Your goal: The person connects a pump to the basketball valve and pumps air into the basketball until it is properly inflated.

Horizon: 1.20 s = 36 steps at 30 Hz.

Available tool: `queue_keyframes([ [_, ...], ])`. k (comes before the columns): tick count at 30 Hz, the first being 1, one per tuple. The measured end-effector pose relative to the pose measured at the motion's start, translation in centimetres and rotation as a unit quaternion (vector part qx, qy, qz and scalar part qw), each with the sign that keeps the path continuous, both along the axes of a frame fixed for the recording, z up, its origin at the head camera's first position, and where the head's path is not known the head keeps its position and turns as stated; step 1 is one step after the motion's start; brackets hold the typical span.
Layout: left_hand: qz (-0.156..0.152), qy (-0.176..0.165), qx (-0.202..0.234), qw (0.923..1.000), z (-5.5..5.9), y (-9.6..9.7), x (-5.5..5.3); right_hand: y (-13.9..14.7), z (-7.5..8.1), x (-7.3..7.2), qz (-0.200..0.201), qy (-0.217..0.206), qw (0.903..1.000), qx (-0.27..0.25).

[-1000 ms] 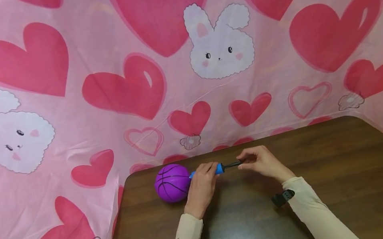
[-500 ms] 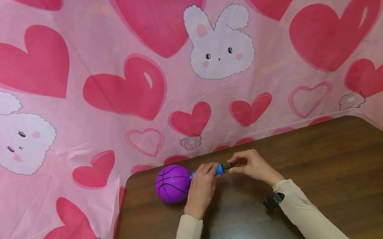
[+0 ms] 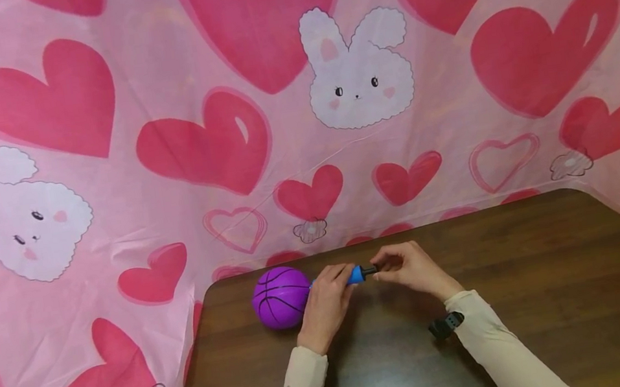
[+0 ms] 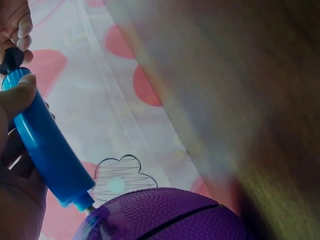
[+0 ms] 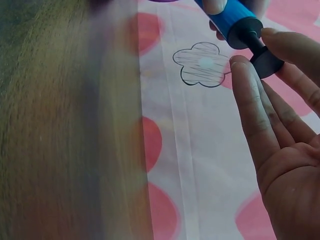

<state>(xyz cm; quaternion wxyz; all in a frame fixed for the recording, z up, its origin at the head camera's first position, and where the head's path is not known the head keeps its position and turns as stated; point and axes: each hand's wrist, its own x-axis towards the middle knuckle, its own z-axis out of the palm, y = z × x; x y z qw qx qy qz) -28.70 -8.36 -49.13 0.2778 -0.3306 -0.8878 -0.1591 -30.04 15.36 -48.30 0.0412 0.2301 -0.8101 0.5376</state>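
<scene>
A purple ball (image 3: pixel 281 297) with black basketball lines sits at the left of the table. My left hand (image 3: pixel 327 305) grips the blue barrel of a hand pump (image 4: pixel 52 145), whose needle end meets the ball in the left wrist view. At the pump's other end, my right hand (image 3: pixel 414 269) pinches the black handle (image 5: pixel 266 63) between thumb and fingers. Only a short length of the black rod shows between barrel and handle. Part of the barrel is hidden under the left fingers in the head view.
The brown wooden table (image 3: pixel 532 269) reaches toward the right. Behind and beside it hangs a pink cloth (image 3: pixel 439 104) printed with hearts and rabbits. A black strap device (image 3: pixel 446 325) is on the right wrist.
My right hand has moved left toward the barrel, pushing the handle and rod in, then stays almost still. The left hand and the ball hold their place.
</scene>
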Motion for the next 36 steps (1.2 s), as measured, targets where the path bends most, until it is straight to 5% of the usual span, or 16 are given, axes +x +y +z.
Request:
queue_keyframes([
  [6,-0.008,-0.020,-0.005,0.9998,-0.1,0.1,0.0,0.6,0.1,0.2,0.006,0.000,1.0000,0.007],
  [26,-0.010,-0.014,0.003,0.9998,-0.2,-0.3,0.0,7.5,0.9,2.0,-0.035,0.002,0.9987,0.037],
  [36,-0.022,-0.005,0.004,0.9997,-0.3,-0.1,-0.1,8.4,1.1,2.3,-0.033,0.004,0.9987,0.037],
])
